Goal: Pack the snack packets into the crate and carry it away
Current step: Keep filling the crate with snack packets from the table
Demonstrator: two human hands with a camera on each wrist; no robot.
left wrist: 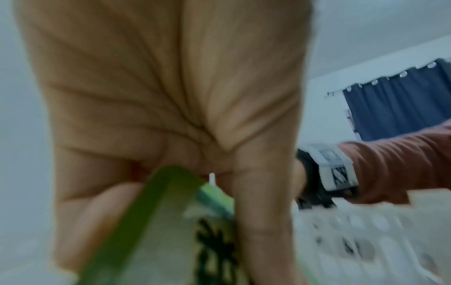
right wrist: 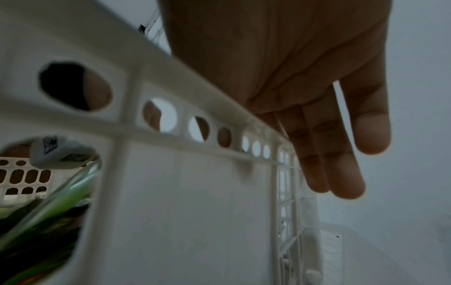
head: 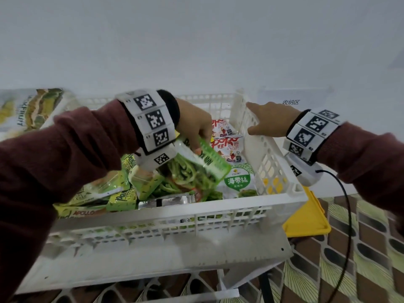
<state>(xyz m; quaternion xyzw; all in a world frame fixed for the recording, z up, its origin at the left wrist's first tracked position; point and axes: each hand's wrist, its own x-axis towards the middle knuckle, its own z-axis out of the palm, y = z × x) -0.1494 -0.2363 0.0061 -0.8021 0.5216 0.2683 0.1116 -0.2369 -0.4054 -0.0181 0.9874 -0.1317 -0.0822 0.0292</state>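
Observation:
A white perforated crate [head: 175,217] stands on a white table and holds several snack packets. Over its middle my left hand [head: 194,127] pinches the top edge of a green seaweed packet [head: 203,165], tilted, its lower end among the packets inside. The left wrist view shows that hand [left wrist: 171,96] with fingers and thumb closed on the green packet [left wrist: 151,221]. My right hand [head: 269,121] rests on the rim of the crate's right wall. In the right wrist view its fingers [right wrist: 341,169] hang straight outside the crate wall [right wrist: 183,192].
Inside the crate lie red-and-white packets [head: 227,141], a white seaweed packet [head: 237,180] and yellow-green packets [head: 122,193]. A large snack bag [head: 32,110] lies outside, far left. A yellow board [head: 306,217] pokes out under the crate's right side. A black cable [head: 347,215] hangs from my right wrist.

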